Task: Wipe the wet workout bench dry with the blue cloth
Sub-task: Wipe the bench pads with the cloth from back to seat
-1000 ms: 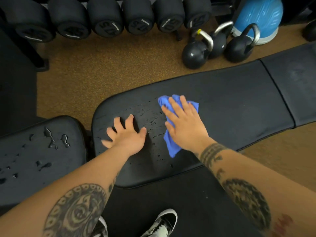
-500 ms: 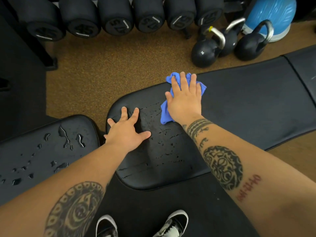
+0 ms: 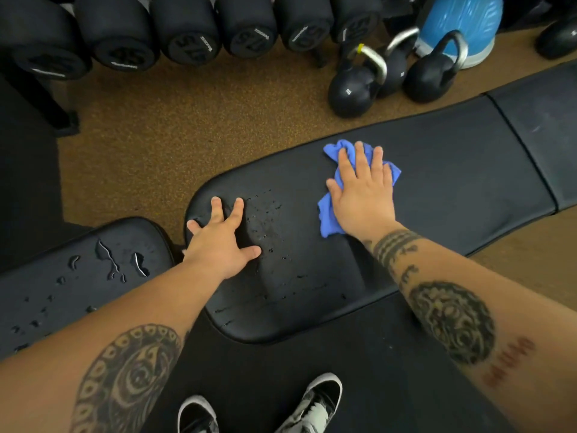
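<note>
Blue cloth (image 3: 327, 217) pressed on wet desk (image 3: 452, 182) under flat, straight-fingered right hand (image 3: 362, 195); left hand (image 3: 218, 248) splayed flat beside droplets (image 3: 265, 220).

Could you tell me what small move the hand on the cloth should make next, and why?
Probably slide the right hand and blue cloth left toward the left hand: droplets bead on the bench there, while the pad right of the cloth looks dry.

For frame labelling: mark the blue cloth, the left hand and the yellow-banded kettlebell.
blue cloth (image 3: 327, 220), head view, bunched lower corner beside the wrist.
left hand (image 3: 221, 243), head view, back of the hand.
yellow-banded kettlebell (image 3: 351, 93), head view, round black body.
</note>
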Available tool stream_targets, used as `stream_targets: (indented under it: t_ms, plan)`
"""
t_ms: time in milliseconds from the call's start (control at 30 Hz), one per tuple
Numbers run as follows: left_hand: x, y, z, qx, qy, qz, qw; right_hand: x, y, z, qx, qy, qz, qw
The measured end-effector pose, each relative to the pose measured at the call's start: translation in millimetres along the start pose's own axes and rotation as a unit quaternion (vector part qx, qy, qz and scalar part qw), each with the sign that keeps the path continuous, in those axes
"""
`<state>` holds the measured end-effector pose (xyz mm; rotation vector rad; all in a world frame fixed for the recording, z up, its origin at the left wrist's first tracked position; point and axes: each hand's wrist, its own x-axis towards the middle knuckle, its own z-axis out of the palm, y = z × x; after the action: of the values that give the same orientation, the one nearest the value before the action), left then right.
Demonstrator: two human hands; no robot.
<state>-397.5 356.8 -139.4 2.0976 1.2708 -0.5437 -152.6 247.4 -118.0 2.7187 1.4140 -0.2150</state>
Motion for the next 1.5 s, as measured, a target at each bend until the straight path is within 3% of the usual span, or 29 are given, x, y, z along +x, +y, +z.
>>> stream_targets:
  t_ms: [100,300,433,500,600,700,767,900,1033,1067,1133,1200,1233,1300,1367,1400,1433,1500]
  plan:
    - [-1,-1,-1,0.004,0.0,0.001,1.0,10,-30,4,-0.004,0.006,0.014,1.0]
    - [-11,-9,-11,-0.025,-0.025,0.034,0.999,-80,-48,25,-0.045,-0.029,-0.163,0.985]
    - [-26,-33,-11,-0.09,-0.049,0.075,0.992,-126,-7,24,-0.077,-0.073,-0.24,0.965]
    - [-38,-45,-1,-0.061,-0.05,0.095,0.992,-128,30,18,-0.083,-0.043,-0.205,0.974]
    - [-57,-54,20,-0.067,-0.007,0.107,0.992,-121,68,2,-0.031,0.006,-0.006,0.999]
    - [-75,-53,38,-0.106,0.031,0.119,0.987,-125,46,4,0.025,0.014,0.104,0.994]
    - [-87,-48,48,-0.13,0.063,0.123,0.982,-141,12,17,0.044,0.032,0.113,0.992]
    - [-115,-34,69,-0.213,0.12,0.136,0.96,-187,-53,37,0.116,-0.006,0.04,0.992]
    - [-138,-27,88,-0.392,0.175,0.087,0.899,-217,-92,28,0.283,-0.105,-0.013,0.953]
    - [-145,-23,91,-0.466,0.177,0.044,0.866,-223,-100,21,0.347,-0.131,-0.005,0.929]
    - [-164,-18,95,-0.632,0.138,-0.064,0.76,-235,-113,6,0.469,-0.162,0.064,0.866]
    - [-182,-15,99,-0.748,0.019,-0.092,0.657,-245,-120,-3,0.531,-0.146,0.139,0.823]
    - [-191,-12,101,-0.772,-0.034,-0.084,0.63,-249,-122,-4,0.537,-0.146,0.155,0.816]
    - [-205,-3,104,-0.791,-0.087,-0.071,0.601,-253,-125,-9,0.535,-0.215,0.145,0.804]
    - [-206,-1,112,-0.779,-0.065,-0.073,0.62,-251,-120,-16,0.541,-0.316,0.113,0.772]
    - [-204,-2,116,-0.779,-0.03,-0.075,0.622,-245,-113,-19,0.56,-0.325,0.092,0.756]
    - [-200,-4,121,-0.781,0.023,-0.088,0.618,-236,-103,-22,0.57,-0.298,0.074,0.762]
    - [-197,-11,126,-0.771,0.146,-0.148,0.602,-209,-80,-26,0.525,-0.168,0.046,0.833]
